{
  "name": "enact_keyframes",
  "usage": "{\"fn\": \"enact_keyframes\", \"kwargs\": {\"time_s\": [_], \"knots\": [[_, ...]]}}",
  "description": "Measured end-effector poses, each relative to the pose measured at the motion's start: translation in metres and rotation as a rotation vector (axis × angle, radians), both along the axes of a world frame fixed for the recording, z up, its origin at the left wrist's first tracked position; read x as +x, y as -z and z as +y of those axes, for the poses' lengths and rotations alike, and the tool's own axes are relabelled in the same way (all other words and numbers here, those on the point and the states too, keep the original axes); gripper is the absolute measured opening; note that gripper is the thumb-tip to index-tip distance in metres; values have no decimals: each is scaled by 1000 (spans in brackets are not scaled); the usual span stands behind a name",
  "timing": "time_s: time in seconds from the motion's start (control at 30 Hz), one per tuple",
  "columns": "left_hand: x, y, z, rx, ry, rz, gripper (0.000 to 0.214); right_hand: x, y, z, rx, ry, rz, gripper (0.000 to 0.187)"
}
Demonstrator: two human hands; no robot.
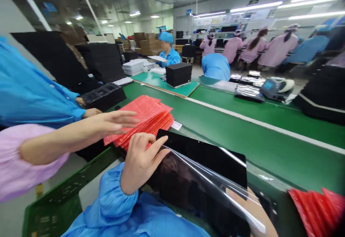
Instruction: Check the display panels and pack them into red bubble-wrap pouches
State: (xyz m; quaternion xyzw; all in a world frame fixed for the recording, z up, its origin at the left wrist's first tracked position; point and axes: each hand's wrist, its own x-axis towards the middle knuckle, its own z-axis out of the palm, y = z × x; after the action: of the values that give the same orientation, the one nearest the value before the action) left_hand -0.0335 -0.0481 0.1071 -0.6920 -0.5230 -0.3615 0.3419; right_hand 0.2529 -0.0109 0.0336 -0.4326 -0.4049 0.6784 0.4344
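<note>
A black tablet (205, 158) lies tilted over my lap at the front edge of the green belt, and a clear film (215, 190) lifts off its lower face. My left hand (138, 163), in a blue sleeve, grips the tablet's near left corner with the index finger laid along the edge. My right hand (253, 208) supports the tablet from below at lower right, seen partly through the film. Just beyond my left hand is a fanned stack of red bags (151, 116). A co-worker's hand (114, 122) on a pink-sleeved arm rests flat on those bags.
A green conveyor belt (242, 129) runs left to right. More red bags (318, 210) lie at lower right. A black tray (104, 95), a black box (178, 74), a scanner (272, 86) and a green crate (59, 201) are about. Several people work behind.
</note>
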Motion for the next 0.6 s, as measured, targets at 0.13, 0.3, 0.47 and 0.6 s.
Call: {"fn": "enact_keyframes", "kwargs": {"time_s": [0.13, 0.3, 0.47, 0.6], "knots": [[-15, 5, -11, -104, -153, 17, 32, -11, 4, 15, 95, -1, -68, 50], [-24, 9, -16, -138, -235, 30, 34, -24, 7, 28, 188, -47, -97, 50], [-35, 13, -17, -153, -261, 85, 40, -31, 8, 30, 195, -84, -71, 49], [-39, 14, -20, -159, -280, 39, 44, -27, 15, 33, 198, -106, -90, 50]]}}
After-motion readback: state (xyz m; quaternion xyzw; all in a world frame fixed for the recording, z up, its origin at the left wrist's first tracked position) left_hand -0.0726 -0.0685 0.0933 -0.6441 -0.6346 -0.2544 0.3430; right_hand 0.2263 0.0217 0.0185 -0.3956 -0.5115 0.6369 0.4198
